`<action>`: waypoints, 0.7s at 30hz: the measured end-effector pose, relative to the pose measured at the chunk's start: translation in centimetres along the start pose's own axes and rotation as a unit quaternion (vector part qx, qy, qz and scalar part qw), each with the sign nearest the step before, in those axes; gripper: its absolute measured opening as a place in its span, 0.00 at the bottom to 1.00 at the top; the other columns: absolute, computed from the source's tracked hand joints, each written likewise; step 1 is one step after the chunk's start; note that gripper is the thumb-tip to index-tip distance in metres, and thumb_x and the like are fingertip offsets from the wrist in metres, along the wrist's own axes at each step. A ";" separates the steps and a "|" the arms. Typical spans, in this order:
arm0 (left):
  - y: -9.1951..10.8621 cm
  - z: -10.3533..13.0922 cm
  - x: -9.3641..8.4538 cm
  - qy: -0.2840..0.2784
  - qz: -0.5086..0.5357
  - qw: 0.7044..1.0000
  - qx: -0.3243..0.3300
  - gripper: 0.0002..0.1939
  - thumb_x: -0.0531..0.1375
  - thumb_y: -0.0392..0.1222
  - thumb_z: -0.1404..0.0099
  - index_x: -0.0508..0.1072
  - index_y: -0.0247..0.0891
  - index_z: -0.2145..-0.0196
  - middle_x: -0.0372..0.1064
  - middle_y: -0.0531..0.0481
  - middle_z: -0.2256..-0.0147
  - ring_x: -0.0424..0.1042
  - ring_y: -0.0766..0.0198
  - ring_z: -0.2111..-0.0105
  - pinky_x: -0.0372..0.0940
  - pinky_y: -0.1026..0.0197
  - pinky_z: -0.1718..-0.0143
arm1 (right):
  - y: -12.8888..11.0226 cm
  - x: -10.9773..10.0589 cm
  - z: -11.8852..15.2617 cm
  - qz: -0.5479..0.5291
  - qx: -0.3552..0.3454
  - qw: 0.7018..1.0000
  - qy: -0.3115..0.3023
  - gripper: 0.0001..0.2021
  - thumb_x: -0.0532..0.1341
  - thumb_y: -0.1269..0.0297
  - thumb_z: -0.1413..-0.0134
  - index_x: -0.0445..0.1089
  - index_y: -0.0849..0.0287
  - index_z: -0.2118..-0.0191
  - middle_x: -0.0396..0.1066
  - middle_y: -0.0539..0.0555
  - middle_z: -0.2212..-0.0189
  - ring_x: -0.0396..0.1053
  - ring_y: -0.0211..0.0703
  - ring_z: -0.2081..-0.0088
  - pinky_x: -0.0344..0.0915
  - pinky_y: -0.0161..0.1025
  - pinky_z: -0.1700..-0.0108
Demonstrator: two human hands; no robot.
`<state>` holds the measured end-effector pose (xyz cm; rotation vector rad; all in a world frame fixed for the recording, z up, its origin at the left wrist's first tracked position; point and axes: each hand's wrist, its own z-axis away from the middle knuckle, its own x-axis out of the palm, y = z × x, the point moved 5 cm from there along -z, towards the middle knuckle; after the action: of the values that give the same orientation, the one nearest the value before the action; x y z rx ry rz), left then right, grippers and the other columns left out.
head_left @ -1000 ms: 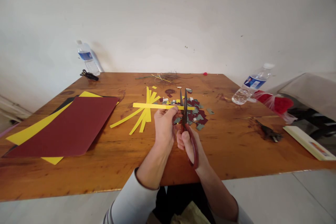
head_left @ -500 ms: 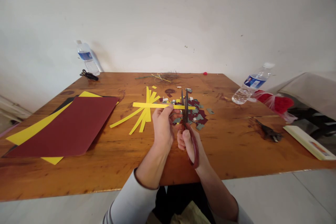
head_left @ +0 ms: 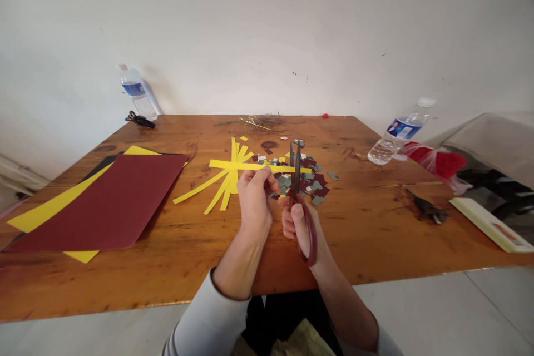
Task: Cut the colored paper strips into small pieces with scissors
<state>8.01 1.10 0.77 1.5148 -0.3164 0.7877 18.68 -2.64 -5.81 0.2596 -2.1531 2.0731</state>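
Note:
Between its thumb and fingers my left hand (head_left: pixel 255 200) pinches a yellow paper strip (head_left: pixel 223 164), which lies level across the view. The dark red scissors (head_left: pixel 309 233) are in my right hand (head_left: pixel 302 222), with the blades pointing away from me and slightly apart. The strip's right part passes between the blades. Beyond and below the hands, small grey, maroon and white paper pieces (head_left: pixel 319 184) form a loose pile. More yellow strips (head_left: pixel 227 189) fan out on the table to the left of the pile.
Maroon sheets (head_left: pixel 108 206) over yellow and black ones cover the wooden table's (head_left: pixel 167 278) left side. Bottles stand at the left (head_left: pixel 136 92) and lean at the right (head_left: pixel 400 133). Black-handled pliers (head_left: pixel 425 208), a pale box (head_left: pixel 490 225) and dry twigs (head_left: pixel 267 121) also lie there.
My left hand has shifted slightly left along the strip, away from the scissors. The scissor blades stand a little closer together.

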 end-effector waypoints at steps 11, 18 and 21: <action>-0.3 -0.3 -0.2 0.006 0.000 1.000 -0.026 0.11 0.67 0.39 0.52 0.67 0.38 0.77 0.70 0.53 0.81 0.66 0.69 0.83 0.61 0.66 0.77 | -0.2 0.0 0.0 -0.007 0.023 1.000 0.009 0.38 0.64 0.22 0.58 0.70 0.58 0.62 0.50 0.39 0.82 0.47 0.30 0.83 0.47 0.31 0.82; -0.3 -0.5 -0.1 0.004 0.000 1.000 -0.021 0.11 0.67 0.40 0.53 0.67 0.38 0.77 0.70 0.52 0.81 0.66 0.69 0.84 0.61 0.65 0.78 | -0.2 0.1 -0.1 -0.020 0.032 0.999 0.006 0.38 0.65 0.22 0.59 0.68 0.57 0.63 0.48 0.39 0.82 0.44 0.29 0.83 0.44 0.31 0.83; -0.4 -0.7 -0.1 0.006 -0.002 1.000 -0.021 0.11 0.67 0.39 0.54 0.67 0.38 0.77 0.70 0.53 0.81 0.66 0.69 0.84 0.60 0.66 0.79 | -0.2 0.1 -0.2 -0.010 0.029 1.000 -0.004 0.38 0.63 0.22 0.58 0.68 0.57 0.62 0.50 0.40 0.82 0.46 0.30 0.83 0.46 0.31 0.83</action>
<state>8.03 1.76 0.40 1.4703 -0.3206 0.7821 18.60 -2.44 -5.59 0.2944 -2.0894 2.1289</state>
